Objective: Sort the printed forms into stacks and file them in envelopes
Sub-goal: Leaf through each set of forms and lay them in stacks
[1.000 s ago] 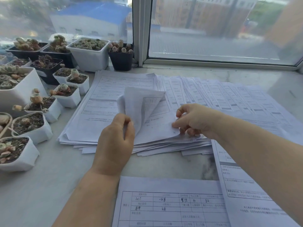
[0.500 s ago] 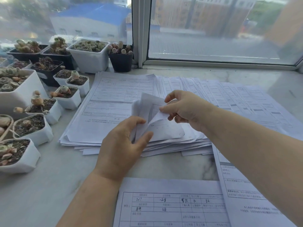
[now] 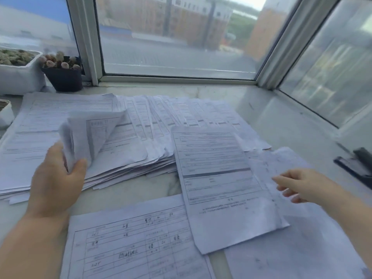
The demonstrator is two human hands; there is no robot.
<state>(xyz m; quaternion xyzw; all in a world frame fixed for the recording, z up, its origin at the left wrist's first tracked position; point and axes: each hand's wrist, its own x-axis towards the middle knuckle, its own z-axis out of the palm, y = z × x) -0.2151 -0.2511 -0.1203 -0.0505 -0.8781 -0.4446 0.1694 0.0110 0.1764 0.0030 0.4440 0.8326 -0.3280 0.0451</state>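
The printed forms (image 3: 112, 137) are thin matt white paper, soft enough that the lifted sheets (image 3: 90, 133) curl. The surface (image 3: 128, 190) looks like polished pale stone with faint grey veins, glossy toward its right edge. At its far left corner a dark pot (image 3: 63, 78) and a white pot (image 3: 18, 79) look like smooth plastic. The window frame (image 3: 86, 41) has a smooth, pale, painted-looking finish.
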